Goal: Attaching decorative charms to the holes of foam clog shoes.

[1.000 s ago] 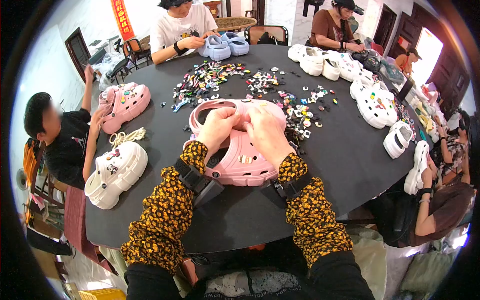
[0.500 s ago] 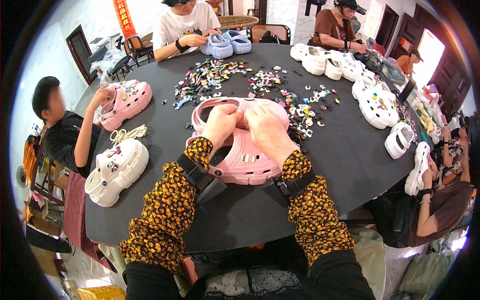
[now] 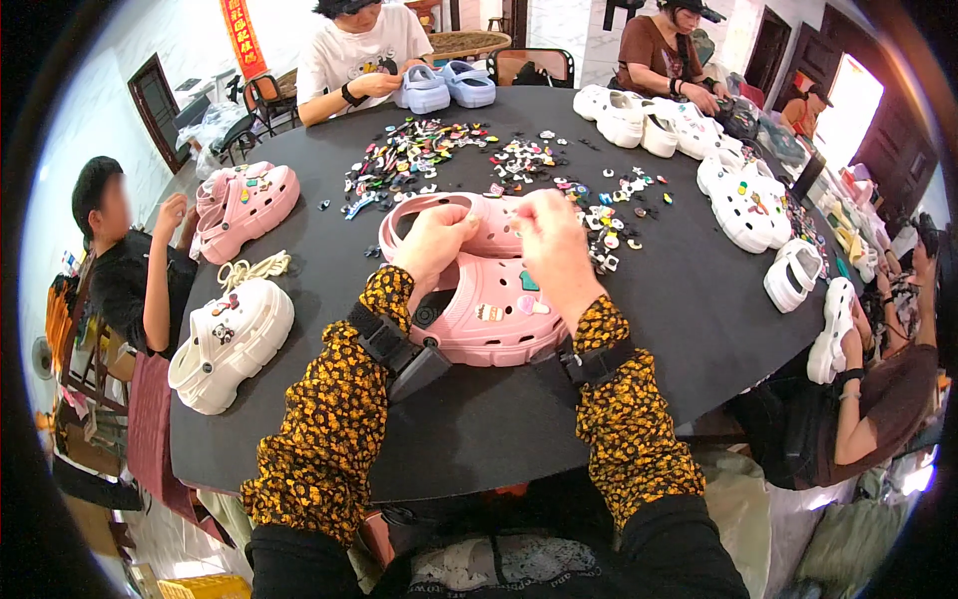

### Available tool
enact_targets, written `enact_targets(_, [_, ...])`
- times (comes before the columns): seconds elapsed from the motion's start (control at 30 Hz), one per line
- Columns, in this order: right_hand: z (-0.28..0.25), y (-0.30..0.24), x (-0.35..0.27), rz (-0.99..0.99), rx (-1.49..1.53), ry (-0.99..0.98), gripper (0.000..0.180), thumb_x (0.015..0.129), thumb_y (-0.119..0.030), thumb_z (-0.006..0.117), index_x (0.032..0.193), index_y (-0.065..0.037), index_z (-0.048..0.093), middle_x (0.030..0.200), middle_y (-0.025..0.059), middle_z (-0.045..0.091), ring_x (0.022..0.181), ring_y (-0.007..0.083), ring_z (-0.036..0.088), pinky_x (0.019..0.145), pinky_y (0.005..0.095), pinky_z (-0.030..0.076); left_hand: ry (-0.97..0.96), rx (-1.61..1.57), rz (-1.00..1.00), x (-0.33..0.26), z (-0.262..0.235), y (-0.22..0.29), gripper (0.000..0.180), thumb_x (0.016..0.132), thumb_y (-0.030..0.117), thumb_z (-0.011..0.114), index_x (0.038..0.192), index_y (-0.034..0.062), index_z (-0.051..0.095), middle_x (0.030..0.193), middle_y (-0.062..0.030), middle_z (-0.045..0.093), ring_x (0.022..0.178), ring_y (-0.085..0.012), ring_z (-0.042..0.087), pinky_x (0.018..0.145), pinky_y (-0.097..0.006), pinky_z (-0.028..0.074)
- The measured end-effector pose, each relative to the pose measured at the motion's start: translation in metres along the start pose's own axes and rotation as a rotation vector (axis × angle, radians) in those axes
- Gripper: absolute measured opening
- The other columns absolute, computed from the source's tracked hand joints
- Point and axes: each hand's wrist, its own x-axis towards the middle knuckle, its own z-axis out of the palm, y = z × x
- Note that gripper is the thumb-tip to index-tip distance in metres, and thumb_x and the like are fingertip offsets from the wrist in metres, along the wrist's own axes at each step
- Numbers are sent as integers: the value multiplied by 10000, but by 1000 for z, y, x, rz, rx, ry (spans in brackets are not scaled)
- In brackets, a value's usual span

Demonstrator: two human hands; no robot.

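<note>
Two pink clogs lie on the black table before me, one behind the other. The near pink clog [image 3: 474, 339] bears several charms on its toe, among them a teal charm [image 3: 528, 281] and a pink-and-white charm [image 3: 533, 303]. My left hand [image 3: 435, 243] is closed on the far pink clog [image 3: 495, 236], its thumb and fingers at the edge of the foot opening. Above that clog's toe, my right hand [image 3: 559, 252] is pinched with the fingertips together; whatever is between them is too small or hidden to make out.
Loose charms [image 3: 409, 155] lie in piles beyond the clogs. A white clog [image 3: 235, 339] and a pink pair [image 3: 249, 205] stand at left, beside a co-worker. White clogs [image 3: 743, 205] line the right side. Across the table another person handles blue clogs [image 3: 427, 92].
My right hand has lifted off the far clog and moved right, apart from my left hand. More of both toes shows. At left, the co-worker's hand has drawn back from the pink pair.
</note>
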Motion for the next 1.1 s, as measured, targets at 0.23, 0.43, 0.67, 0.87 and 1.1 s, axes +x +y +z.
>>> enact_targets(0.23, [-31,40,-7,281,-216,14,84,807,-46,537,884,-19,554,892,159,559,912,333,524,821,425,422,-24,80,61,-4,2,2,259,926,212,538,994,-21,629,791,10,583,695,-59,487,611,-237,407])
enact_targets(0.43, [-28,33,-6,230,-153,70,118,807,-53,538,901,-10,596,904,161,574,904,327,547,814,416,439,-2,10,49,-6,2,3,231,912,188,546,984,-16,627,859,-9,617,759,-74,532,674,-231,433])
enact_targets(0.67, [-23,-12,0,256,305,-2,129,810,-73,564,899,-5,628,847,173,627,766,317,617,691,385,482,187,434,351,-27,-11,21,200,892,163,556,971,-14,605,761,11,561,632,-62,503,559,-209,417])
enact_targets(0.87, [-40,-33,2,210,442,-460,136,876,-62,538,962,23,600,785,83,627,685,133,587,606,276,467,140,318,64,-81,0,34,254,881,201,581,839,-50,587,681,-60,598,640,-107,546,582,-275,442])
enact_targets(1.1, [-35,-78,-11,-61,-101,-471,168,854,-143,513,945,-10,560,789,157,603,756,306,611,695,409,485,-78,408,233,-86,-5,20,200,867,140,547,952,-30,610,826,-82,624,779,-135,569,694,-276,448])
